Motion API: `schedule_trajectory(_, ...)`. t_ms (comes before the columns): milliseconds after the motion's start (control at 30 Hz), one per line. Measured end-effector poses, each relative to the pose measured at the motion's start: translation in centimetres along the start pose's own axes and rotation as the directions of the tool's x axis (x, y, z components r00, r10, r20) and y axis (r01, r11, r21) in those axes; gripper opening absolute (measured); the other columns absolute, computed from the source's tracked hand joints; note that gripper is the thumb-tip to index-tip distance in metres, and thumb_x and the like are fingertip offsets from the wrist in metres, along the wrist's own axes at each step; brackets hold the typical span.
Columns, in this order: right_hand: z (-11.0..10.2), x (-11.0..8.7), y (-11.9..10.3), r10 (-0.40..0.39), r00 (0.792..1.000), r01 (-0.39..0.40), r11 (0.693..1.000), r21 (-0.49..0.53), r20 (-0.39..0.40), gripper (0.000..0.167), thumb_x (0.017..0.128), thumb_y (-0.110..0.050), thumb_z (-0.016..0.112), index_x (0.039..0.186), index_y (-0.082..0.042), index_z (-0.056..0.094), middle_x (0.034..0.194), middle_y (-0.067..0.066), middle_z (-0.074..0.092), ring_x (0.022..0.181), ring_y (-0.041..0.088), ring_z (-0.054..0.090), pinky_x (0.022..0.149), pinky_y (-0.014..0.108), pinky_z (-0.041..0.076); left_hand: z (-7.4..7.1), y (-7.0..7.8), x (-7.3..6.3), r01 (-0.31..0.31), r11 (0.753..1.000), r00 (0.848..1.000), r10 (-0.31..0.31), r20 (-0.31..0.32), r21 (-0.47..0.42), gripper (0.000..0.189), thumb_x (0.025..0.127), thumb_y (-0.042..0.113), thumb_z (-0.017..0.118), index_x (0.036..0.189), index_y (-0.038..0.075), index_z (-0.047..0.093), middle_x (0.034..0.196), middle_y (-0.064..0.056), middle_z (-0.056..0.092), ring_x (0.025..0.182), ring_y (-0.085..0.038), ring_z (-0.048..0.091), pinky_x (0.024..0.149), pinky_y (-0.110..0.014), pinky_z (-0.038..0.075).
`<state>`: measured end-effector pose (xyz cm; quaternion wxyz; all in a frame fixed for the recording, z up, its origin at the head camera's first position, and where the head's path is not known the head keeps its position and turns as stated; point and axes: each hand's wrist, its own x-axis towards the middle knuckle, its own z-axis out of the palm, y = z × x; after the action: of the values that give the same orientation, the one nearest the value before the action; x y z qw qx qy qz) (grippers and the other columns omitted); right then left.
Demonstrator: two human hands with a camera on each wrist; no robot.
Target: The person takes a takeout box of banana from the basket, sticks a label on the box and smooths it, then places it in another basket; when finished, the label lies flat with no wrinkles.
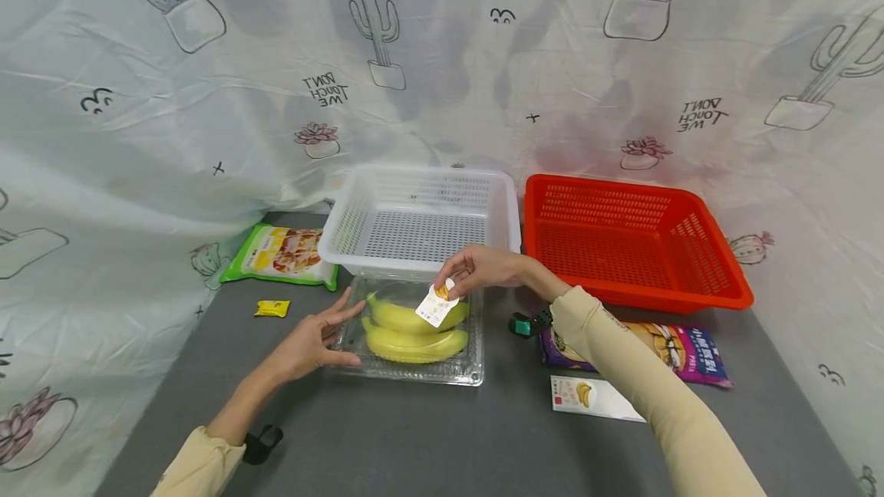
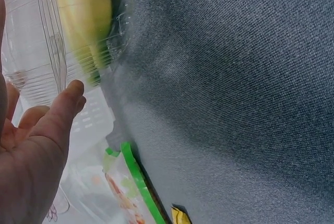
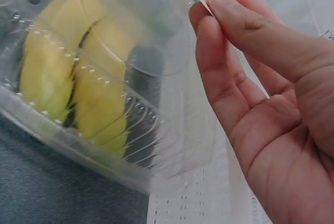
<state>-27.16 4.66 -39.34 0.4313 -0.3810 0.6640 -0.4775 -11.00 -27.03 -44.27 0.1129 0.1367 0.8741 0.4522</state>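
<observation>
A clear plastic clamshell box (image 1: 414, 373) holds two yellow bananas (image 1: 417, 344) and lies in front of the white basket. My left hand (image 1: 314, 343) touches the box's left side, its fingers and thumb spread and fairly straight. In the left wrist view, my left hand (image 2: 39, 145) is beside the ribbed plastic wall. Above the box, my right hand (image 1: 482, 268) pinches a small white label (image 1: 433, 308) with a banana picture between thumb and fingertips. In the right wrist view, my right hand (image 3: 276, 98) hides most of that label.
At the back stand a white basket (image 1: 507, 213) and a red basket (image 1: 573, 267). A green-edged food bag (image 1: 283, 254) and a small yellow packet (image 1: 272, 308) lie left. Under my right forearm lie a purple pasta bag (image 1: 697, 355) and a banana-printed white card (image 1: 597, 398).
</observation>
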Motion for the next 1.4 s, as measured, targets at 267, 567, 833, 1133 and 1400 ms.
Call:
schedule_trajectory(267,-0.2,1.8,-0.7,0.035,0.996,-0.033,0.999,-0.022,0.087,0.028,0.085,0.009,0.066,0.113,0.010,0.064,0.105,0.011,0.069,0.090,0.019,0.066,0.087,0.046,0.051,0.1,0.0,0.1,0.002,1.000,1.000,-0.002,-0.008,-0.007,0.085,0.075,0.018,0.082,0.147,0.008,0.038,0.158,-0.020,0.004,0.133,-0.045,0.032,0.095,-0.048,0.045)
schedule_trajectory(567,0.5,3.4,-1.2,0.038,0.988,-0.028,0.997,-0.070,0.147,0.029,0.086,0.008,0.066,0.115,0.008,0.064,0.112,0.012,0.067,0.087,0.019,0.065,0.086,0.039,0.053,0.2,0.0,0.0,0.001,1.000,1.000,-0.001,-0.011,-0.011,0.084,0.075,0.014,0.082,0.147,0.006,0.038,0.158,-0.020,0.005,0.133,-0.045,0.031,0.095,-0.049,0.045)
schedule_trajectory(833,1.3,4.6,-1.8,0.027,0.980,0.021,0.971,-0.238,0.198,0.029,0.085,0.005,0.068,0.114,0.004,0.066,0.118,0.008,0.066,0.055,0.019,0.045,0.065,0.037,0.047,0.2,0.0,-0.1,0.013,0.999,1.000,-0.014,-0.009,-0.035,0.084,0.075,0.015,0.082,0.147,0.009,0.039,0.159,-0.018,0.004,0.134,-0.046,0.028,0.096,-0.051,0.043)
schedule_trajectory(1133,2.3,5.3,-2.0,-0.025,0.978,0.098,0.933,-0.346,0.208,0.027,0.085,0.007,0.067,0.111,0.006,0.066,0.117,0.013,0.066,0.049,0.007,0.036,0.054,0.021,0.037,0.3,0.0,0.0,0.019,0.999,1.000,-0.020,-0.010,-0.050,0.085,0.074,0.014,0.082,0.147,0.008,0.039,0.159,-0.018,0.003,0.135,-0.046,0.026,0.096,-0.051,0.042)
schedule_trajectory(1400,3.0,5.0,-2.5,-0.032,0.982,0.114,0.889,-0.444,0.187,0.024,0.085,0.006,0.067,0.109,0.003,0.067,0.115,0.013,0.066,0.046,0.006,0.031,0.053,0.020,0.036,0.3,-0.1,0.0,0.021,0.999,1.000,-0.021,-0.016,-0.032,0.084,0.075,0.015,0.082,0.147,0.008,0.039,0.159,-0.018,0.004,0.134,-0.045,0.029,0.096,-0.050,0.043)
